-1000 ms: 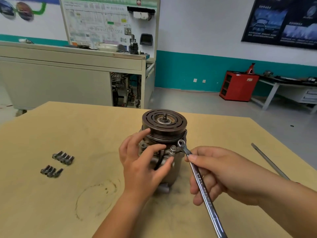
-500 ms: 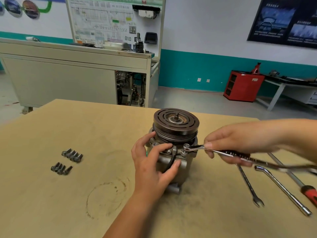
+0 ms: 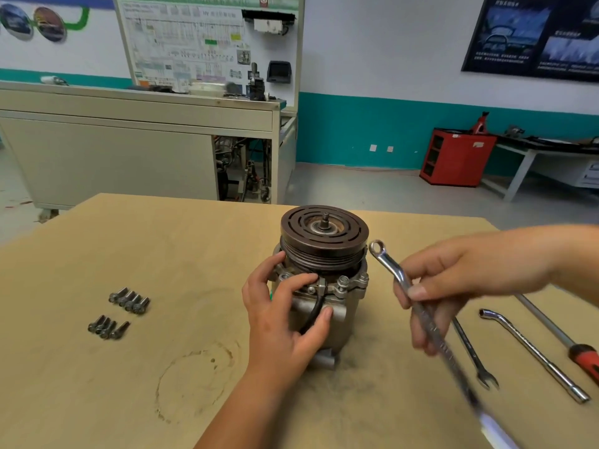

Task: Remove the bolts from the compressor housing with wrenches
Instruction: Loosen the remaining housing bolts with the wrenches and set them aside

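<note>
The compressor stands upright in the middle of the wooden table, its dark grooved pulley on top. A bolt sits in the housing flange at the front right. My left hand grips the housing's left front side. My right hand holds a shiny ring wrench by its shaft. The ring end is lifted clear of the bolt, up and to the right of it, beside the pulley.
Two rows of removed bolts lie on the table at the left. To the right lie an open-end wrench, a bent socket wrench and a red-handled tool. A round stain marks the front.
The ring wrench swung from near me round to the right on the bolt, then came off it. Now it is raised beside the pulley. My left hand stayed on the housing.
</note>
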A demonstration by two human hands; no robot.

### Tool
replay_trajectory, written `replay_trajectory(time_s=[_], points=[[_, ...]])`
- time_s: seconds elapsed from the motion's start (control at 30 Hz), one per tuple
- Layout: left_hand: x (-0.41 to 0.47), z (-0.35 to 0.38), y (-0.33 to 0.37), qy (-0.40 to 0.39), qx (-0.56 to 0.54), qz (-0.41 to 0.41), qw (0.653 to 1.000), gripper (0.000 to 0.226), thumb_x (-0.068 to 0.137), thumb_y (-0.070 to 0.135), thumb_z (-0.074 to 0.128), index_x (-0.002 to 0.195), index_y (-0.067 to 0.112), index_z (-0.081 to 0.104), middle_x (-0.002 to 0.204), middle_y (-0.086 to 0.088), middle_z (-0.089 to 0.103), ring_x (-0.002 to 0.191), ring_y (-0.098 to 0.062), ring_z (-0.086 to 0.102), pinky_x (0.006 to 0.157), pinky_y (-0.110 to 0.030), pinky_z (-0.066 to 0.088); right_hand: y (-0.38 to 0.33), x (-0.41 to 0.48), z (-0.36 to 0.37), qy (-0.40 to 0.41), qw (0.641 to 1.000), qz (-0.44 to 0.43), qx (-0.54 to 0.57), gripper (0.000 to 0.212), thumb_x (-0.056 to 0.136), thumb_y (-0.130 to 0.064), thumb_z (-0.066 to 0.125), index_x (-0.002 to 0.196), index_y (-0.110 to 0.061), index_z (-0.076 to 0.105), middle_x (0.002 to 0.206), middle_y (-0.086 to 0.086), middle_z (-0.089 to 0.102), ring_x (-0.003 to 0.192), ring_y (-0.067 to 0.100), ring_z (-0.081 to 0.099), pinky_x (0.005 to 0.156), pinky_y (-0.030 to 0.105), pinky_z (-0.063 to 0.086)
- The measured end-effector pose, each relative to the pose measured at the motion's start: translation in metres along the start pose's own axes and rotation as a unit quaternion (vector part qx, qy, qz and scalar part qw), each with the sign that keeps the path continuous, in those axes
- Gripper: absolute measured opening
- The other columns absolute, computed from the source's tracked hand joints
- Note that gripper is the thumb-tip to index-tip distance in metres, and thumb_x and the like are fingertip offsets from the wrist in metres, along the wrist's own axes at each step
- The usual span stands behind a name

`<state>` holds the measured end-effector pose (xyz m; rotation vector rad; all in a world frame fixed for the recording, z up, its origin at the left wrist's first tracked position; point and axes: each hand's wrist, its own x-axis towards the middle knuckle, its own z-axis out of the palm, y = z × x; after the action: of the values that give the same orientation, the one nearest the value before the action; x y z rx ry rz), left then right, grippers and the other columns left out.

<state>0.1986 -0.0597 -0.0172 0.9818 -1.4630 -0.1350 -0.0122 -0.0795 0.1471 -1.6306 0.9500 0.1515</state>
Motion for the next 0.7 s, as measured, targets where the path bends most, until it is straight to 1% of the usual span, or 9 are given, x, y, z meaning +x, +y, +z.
replay_trajectory(time_s=[0.1, 0.13, 0.2, 0.23, 0.3, 0.4, 0.57, 0.63, 0.7], points=[[-0.001, 0.001, 0.001, 0.004, 0.008, 0.0, 1.0, 0.034, 0.073, 0.04, 0.061, 0.106, 0.036, 0.056, 0.137, 0.008, 0.033, 0.129, -0.011, 0.03, 0.107, -0.012, 0.019, 0.001, 0.01, 0.04, 0.02, 0.978, -0.051, 0.2, 0.028, 0.085, -0.031, 0.054, 0.095, -0.006, 0.045, 0.083, 0.016, 0.073, 0.071, 0.022, 0.072, 0.069, 0.025, 0.055], [-0.001, 0.0, 0.001, 0.004, 0.011, 0.0, 1.0, 0.034, 0.073, 0.041, 0.061, 0.106, 0.036, 0.056, 0.137, 0.008, 0.033, 0.128, -0.013, 0.03, 0.107, -0.012, 0.019, -0.003, 0.013, 0.051, 0.035, 0.966, -0.068, 0.249, 0.029, 0.084, -0.03, 0.057, 0.094, -0.005, 0.047, 0.077, 0.016, 0.072, 0.064, 0.022, 0.071, 0.064, 0.026, 0.056], [-0.001, 0.0, 0.001, 0.004, 0.016, 0.001, 1.0, 0.035, 0.073, 0.041, 0.062, 0.106, 0.036, 0.055, 0.137, 0.009, 0.032, 0.128, -0.015, 0.03, 0.107, -0.013, 0.019, -0.012, 0.016, 0.065, 0.075, 0.947, -0.081, 0.301, 0.026, 0.079, -0.026, 0.053, 0.09, -0.003, 0.052, 0.063, 0.015, 0.069, 0.049, 0.021, 0.067, 0.053, 0.026, 0.056], [-0.001, 0.0, 0.0, 0.003, 0.018, 0.003, 1.0, 0.035, 0.073, 0.041, 0.062, 0.106, 0.036, 0.055, 0.137, 0.009, 0.032, 0.128, -0.015, 0.031, 0.107, -0.013, 0.019, -0.016, 0.018, 0.069, 0.097, 0.944, -0.077, 0.307, 0.024, 0.08, -0.026, 0.05, 0.088, -0.003, 0.053, 0.057, 0.013, 0.066, 0.043, 0.02, 0.064, 0.051, 0.026, 0.055], [-0.001, -0.001, 0.0, 0.003, 0.021, 0.004, 1.0, 0.035, 0.073, 0.042, 0.061, 0.107, 0.035, 0.055, 0.136, 0.009, 0.031, 0.128, -0.014, 0.03, 0.108, -0.015, 0.02, -0.02, 0.022, 0.073, 0.147, 0.938, -0.064, 0.306, 0.02, 0.091, -0.023, 0.045, 0.088, -0.005, 0.053, 0.048, 0.009, 0.06, 0.034, 0.016, 0.058, 0.047, 0.025, 0.055], [-0.001, 0.0, 0.001, 0.001, 0.021, 0.0, 1.0, 0.035, 0.073, 0.043, 0.06, 0.107, 0.035, 0.055, 0.135, 0.008, 0.032, 0.129, -0.014, 0.03, 0.108, -0.016, 0.02, -0.023, 0.024, 0.072, 0.204, 0.928, -0.049, 0.306, 0.023, 0.097, -0.022, 0.042, 0.088, -0.004, 0.053, 0.044, 0.007, 0.055, 0.029, 0.013, 0.052, 0.043, 0.026, 0.053], [0.0, 0.0, 0.002, -0.002, 0.016, -0.006, 1.0, 0.034, 0.073, 0.042, 0.06, 0.106, 0.035, 0.055, 0.134, 0.006, 0.034, 0.129, -0.016, 0.029, 0.108, -0.013, 0.019, -0.021, 0.02, 0.074, 0.243, 0.938, -0.017, 0.246, 0.025, 0.098, -0.025, 0.04, 0.091, -0.005, 0.052, 0.041, 0.005, 0.055, 0.031, 0.014, 0.054, 0.052, 0.028, 0.053], [0.0, 0.0, 0.002, -0.003, 0.012, -0.011, 1.0, 0.034, 0.073, 0.042, 0.06, 0.106, 0.035, 0.055, 0.135, 0.005, 0.034, 0.129, -0.017, 0.029, 0.108, -0.013, 0.019, -0.021, 0.019, 0.073, 0.251, 0.939, -0.007, 0.236, 0.025, 0.098, -0.026, 0.041, 0.09, -0.005, 0.053, 0.041, 0.005, 0.054, 0.03, 0.014, 0.053, 0.053, 0.028, 0.053], [0.0, 0.0, 0.002, -0.002, 0.013, -0.009, 1.0, 0.034, 0.073, 0.042, 0.06, 0.106, 0.035, 0.055, 0.134, 0.002, 0.036, 0.129, -0.019, 0.03, 0.108, -0.015, 0.02, -0.023, 0.019, 0.073, 0.25, 0.939, -0.004, 0.237, 0.025, 0.097, -0.026, 0.042, 0.089, -0.004, 0.053, 0.041, 0.005, 0.053, 0.028, 0.013, 0.051, 0.049, 0.028, 0.053]])
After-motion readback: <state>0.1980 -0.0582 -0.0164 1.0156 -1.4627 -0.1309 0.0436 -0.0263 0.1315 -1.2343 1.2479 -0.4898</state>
